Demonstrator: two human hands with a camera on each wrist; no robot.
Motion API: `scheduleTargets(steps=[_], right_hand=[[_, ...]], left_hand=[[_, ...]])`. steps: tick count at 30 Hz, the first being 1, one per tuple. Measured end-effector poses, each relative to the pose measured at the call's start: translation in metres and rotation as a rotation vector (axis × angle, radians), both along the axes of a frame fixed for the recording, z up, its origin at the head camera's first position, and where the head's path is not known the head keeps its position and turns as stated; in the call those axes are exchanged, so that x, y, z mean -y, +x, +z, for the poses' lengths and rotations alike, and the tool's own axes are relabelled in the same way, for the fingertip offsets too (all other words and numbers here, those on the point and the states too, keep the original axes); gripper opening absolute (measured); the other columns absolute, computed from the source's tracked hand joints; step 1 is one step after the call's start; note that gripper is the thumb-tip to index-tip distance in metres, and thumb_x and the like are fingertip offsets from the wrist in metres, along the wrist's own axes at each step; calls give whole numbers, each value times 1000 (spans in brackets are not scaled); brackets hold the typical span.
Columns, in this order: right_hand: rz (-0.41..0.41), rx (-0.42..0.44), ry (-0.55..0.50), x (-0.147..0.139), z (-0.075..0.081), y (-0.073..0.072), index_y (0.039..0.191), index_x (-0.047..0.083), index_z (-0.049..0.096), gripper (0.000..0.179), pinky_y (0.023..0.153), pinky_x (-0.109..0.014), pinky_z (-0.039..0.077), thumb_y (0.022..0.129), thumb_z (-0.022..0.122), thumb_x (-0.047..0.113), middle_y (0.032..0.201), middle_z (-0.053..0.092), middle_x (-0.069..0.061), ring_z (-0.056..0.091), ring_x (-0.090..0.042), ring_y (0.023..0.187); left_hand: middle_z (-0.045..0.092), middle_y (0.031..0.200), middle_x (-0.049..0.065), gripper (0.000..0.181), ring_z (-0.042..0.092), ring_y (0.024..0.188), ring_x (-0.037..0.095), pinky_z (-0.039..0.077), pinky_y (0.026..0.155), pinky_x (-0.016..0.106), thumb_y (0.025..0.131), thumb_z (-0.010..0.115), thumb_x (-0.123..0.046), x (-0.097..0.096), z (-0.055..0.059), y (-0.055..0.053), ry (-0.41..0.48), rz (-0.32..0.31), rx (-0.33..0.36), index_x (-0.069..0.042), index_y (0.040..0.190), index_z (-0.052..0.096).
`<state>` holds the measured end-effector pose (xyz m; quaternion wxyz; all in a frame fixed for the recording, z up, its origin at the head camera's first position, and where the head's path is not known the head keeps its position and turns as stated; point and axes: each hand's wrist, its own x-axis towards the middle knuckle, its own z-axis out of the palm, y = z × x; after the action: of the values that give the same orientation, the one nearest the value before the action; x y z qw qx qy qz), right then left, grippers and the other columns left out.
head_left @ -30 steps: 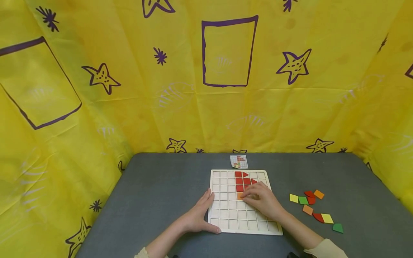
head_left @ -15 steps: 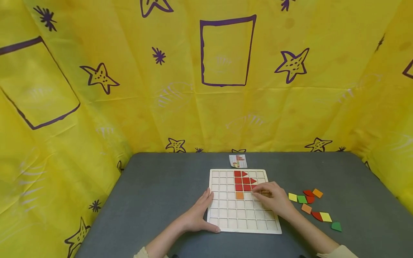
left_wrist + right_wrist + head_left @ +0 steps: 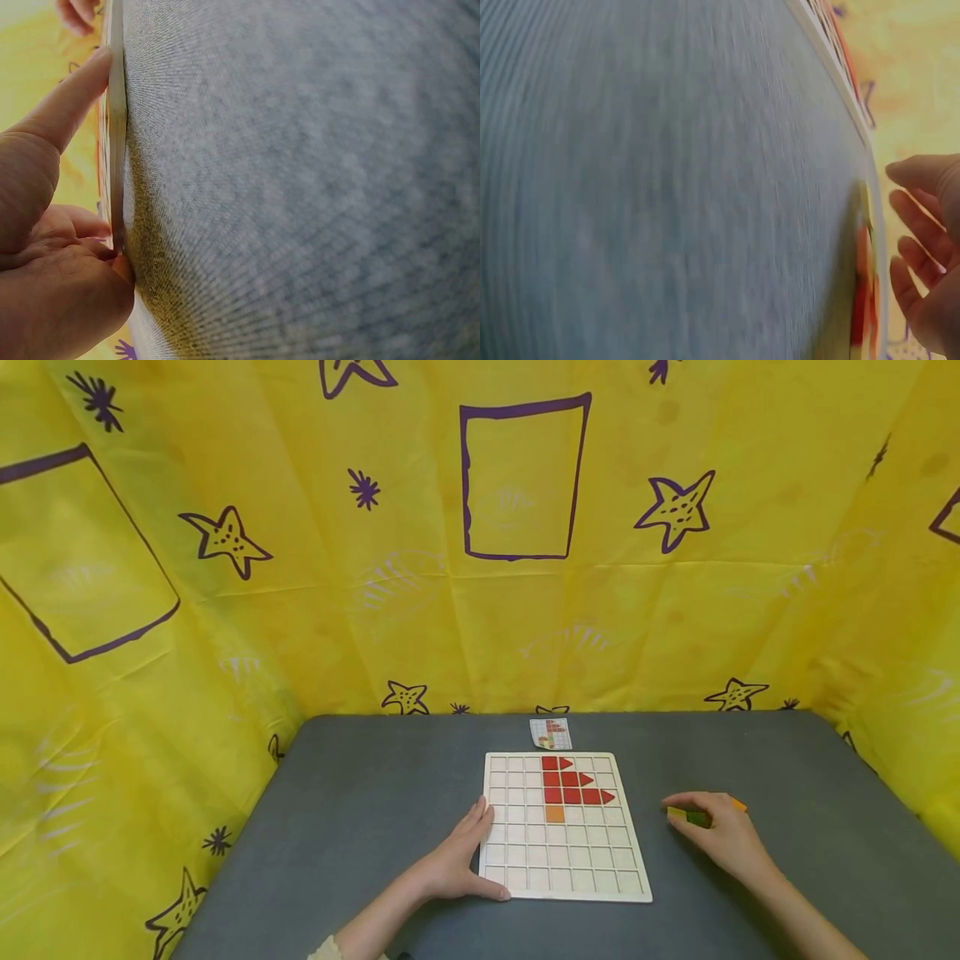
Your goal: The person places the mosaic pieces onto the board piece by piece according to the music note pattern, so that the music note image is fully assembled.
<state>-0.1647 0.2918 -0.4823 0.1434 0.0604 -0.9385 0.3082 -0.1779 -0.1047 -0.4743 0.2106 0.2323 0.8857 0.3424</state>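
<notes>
A pale wooden grid board (image 3: 566, 898) lies on the grey table. My left hand (image 3: 453, 864) rests on its near left corner, thumb at the near edge and fingers along the left edge. In the board's cells are several red tiles (image 3: 572, 796), some square and some pointed, with one orange square (image 3: 555, 814) below them. My right hand (image 3: 720, 835) is over the loose tiles to the right of the board, thumb and fingers parted around a yellow tile (image 3: 677, 813) and a green tile (image 3: 698, 819). In the right wrist view, nothing shows between its fingers. Hand and forearm hide the other loose tiles.
A small printed pattern card (image 3: 551, 734) lies behind the board. An orange tile (image 3: 739, 804) peeks out beyond my right hand. A yellow curtain (image 3: 420, 635) with purple drawings stands around the table's (image 3: 375, 777) far and side edges.
My right hand has moved from the board out to the loose tiles on the right, uncovering the red row and its pointed end tile. The left hand stays on the board's corner.
</notes>
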Motion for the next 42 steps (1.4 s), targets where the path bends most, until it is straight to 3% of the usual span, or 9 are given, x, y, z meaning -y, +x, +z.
scheduleTargets(steps=[3, 11, 18, 30, 38, 42], right_hand=[[-12, 24, 31, -11, 2, 3, 98, 21, 73, 20, 68, -30, 34, 79, 77, 23, 93, 70, 1, 45, -17, 86], [-21, 10, 90, -28, -4, 9, 101, 16, 71, 29, 68, -33, 33, 74, 81, 21, 70, 53, 10, 43, -18, 84], [-20, 54, 81, -25, -6, 4, 100, 18, 72, 27, 68, -30, 33, 76, 80, 28, 66, 54, 12, 44, -17, 83], [-26, 152, 84, -32, -1, 11, 104, 16, 70, 32, 68, -32, 36, 78, 77, 34, 83, 60, 4, 45, -20, 88], [-84, 144, 51, -26, -1, 12, 105, 18, 70, 34, 65, -29, 37, 79, 76, 39, 84, 61, 2, 46, -16, 83], [-108, 144, -21, -14, 2, 12, 106, 21, 69, 36, 61, -25, 40, 78, 75, 44, 89, 63, -1, 47, -10, 79]], left_hand=[[2, 160, 16, 116, 5, 147, 32, 19, 111, 58, 68, 83, -45, 1, 0, 0, -1, -2, -6, -3, 151, 15], [2, 160, 14, 116, 5, 147, 31, 19, 111, 58, 67, 82, -47, 0, -1, 0, -6, 3, -6, -4, 152, 15], [2, 160, 13, 116, 5, 147, 31, 20, 111, 58, 67, 82, -47, 0, -1, -1, -14, 7, 1, -4, 152, 15], [2, 160, 15, 116, 5, 147, 32, 19, 111, 58, 68, 83, -45, 1, -1, -1, -17, 8, 8, -4, 152, 15], [3, 160, 15, 116, 6, 147, 32, 20, 111, 57, 67, 83, -46, 0, 0, 0, -20, 4, -7, -3, 151, 16], [3, 160, 15, 116, 5, 147, 32, 20, 111, 58, 67, 83, -46, 0, -1, 0, -18, 4, -10, -4, 151, 16]])
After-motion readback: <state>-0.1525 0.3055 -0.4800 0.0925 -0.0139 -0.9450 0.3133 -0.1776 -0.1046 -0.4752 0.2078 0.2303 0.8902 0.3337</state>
